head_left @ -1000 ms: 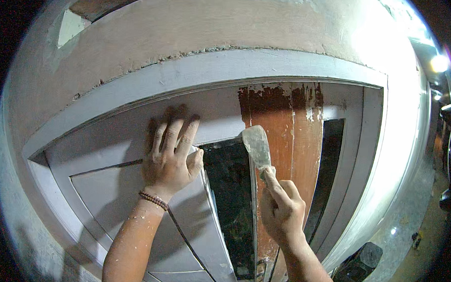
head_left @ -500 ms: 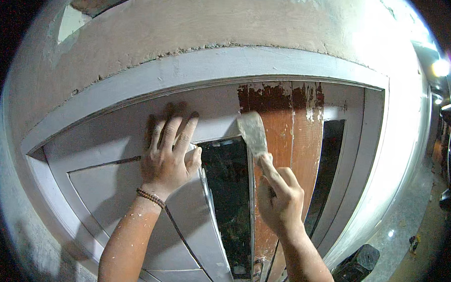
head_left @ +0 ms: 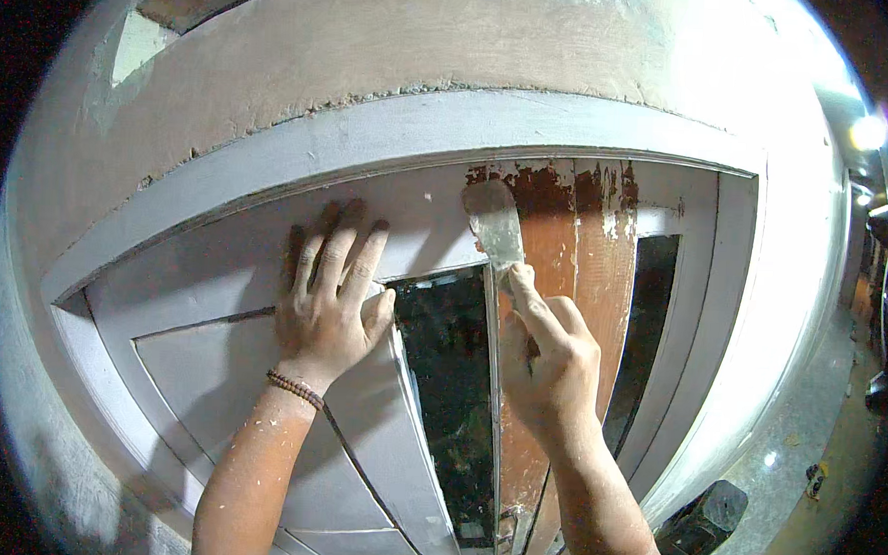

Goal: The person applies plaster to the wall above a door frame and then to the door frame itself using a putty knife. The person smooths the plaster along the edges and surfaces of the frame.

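Observation:
My right hand (head_left: 554, 355) is closed round the handle of a putty knife (head_left: 495, 221), one finger stretched along its blade. The broad, whitish blade lies against the door's upper part, where pale paint meets a stripped reddish-brown wood strip (head_left: 543, 252). Ragged paint remnants show near the top of that strip. My left hand (head_left: 331, 293) rests spread on the pale painted door (head_left: 216, 367), left of a narrow dark glass pane (head_left: 445, 375). A beaded bracelet circles my left wrist, and pale flecks dot both forearms.
A pale door frame (head_left: 391, 119) arches over the door, with rough plaster wall (head_left: 452, 43) above. Further right is a second dark pane (head_left: 649, 285). A dark, blocky object (head_left: 704, 521) stands on the floor at lower right. A bright lamp (head_left: 868, 133) shines at upper right.
My right hand and the putty knife have shifted upward and slightly left along the paint edge. My left hand has stayed in place on the door.

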`<state>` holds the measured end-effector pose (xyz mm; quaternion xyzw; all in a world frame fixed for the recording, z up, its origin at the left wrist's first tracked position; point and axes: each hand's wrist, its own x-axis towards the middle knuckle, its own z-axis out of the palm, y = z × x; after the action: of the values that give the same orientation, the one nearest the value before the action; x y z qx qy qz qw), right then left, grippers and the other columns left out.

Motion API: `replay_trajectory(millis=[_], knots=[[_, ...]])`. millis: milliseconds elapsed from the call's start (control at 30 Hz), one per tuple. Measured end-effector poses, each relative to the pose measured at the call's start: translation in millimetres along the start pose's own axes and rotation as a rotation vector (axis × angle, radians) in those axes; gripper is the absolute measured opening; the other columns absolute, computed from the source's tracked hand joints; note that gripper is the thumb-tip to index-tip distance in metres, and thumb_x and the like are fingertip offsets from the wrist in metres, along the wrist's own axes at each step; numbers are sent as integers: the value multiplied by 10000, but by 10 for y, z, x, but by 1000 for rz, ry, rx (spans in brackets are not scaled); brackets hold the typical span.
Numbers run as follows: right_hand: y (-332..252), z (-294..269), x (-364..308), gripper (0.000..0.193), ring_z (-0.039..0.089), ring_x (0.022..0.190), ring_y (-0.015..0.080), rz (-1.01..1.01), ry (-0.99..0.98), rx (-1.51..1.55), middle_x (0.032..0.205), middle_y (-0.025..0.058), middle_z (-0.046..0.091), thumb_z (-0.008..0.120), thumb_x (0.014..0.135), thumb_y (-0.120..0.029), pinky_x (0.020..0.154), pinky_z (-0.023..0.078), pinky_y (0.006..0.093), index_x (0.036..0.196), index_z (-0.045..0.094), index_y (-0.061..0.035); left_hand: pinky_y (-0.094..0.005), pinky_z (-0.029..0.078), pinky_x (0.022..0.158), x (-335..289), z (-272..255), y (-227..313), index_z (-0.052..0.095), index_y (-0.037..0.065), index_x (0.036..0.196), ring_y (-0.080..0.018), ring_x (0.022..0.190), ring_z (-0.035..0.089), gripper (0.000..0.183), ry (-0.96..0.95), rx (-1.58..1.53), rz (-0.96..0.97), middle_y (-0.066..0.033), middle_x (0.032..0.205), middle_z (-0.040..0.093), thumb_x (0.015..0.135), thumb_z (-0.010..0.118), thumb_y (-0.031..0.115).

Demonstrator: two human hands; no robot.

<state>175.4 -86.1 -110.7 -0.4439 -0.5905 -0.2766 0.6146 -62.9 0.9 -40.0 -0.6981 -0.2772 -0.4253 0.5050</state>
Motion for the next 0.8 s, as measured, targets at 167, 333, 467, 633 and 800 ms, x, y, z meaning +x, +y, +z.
replay_trajectory(millis=[167, 333, 467, 633, 800], knots=[[-151, -50, -84, 509, 653, 642, 268, -38, 30, 17, 819, 108, 608, 687, 914, -19, 562, 586, 402, 1410, 661, -127, -629, 335, 1238, -31, 33, 13, 591, 191, 1497, -376, 1355, 498, 665, 11, -39, -40, -119, 1463, 536, 871, 724, 372], [-86, 43, 87, 467, 654, 629, 285, -10, 12, 15, 827, 116, 622, 677, 947, -54, 549, 575, 416, 1409, 661, -128, -630, 336, 1237, -38, 61, -8, 589, 191, 1500, -380, 1346, 498, 627, -6, -39, -39, -134, 1440, 537, 911, 690, 382], [-136, 23, 31, 454, 658, 632, 294, -50, 75, 29, 819, 114, 615, 664, 965, -69, 548, 579, 426, 1415, 658, -130, -625, 345, 1228, -52, 53, -13, 582, 192, 1504, -377, 1327, 508, 618, -10, -21, -35, -130, 1442, 536, 926, 676, 392], [-214, 24, 68, 471, 674, 634, 309, 15, 31, 30, 845, 128, 634, 654, 970, -58, 553, 588, 437, 1432, 647, -146, -612, 368, 1219, -43, 62, -14, 597, 191, 1487, -372, 1305, 523, 603, 1, 0, -36, -117, 1419, 552, 927, 666, 403], [-214, 30, 160, 468, 678, 630, 312, 28, 14, -10, 841, 133, 634, 656, 975, -61, 540, 580, 451, 1436, 645, -138, -613, 376, 1216, -25, 72, -36, 600, 197, 1491, -366, 1301, 527, 584, 33, 48, 7, -118, 1411, 558, 947, 635, 406]])
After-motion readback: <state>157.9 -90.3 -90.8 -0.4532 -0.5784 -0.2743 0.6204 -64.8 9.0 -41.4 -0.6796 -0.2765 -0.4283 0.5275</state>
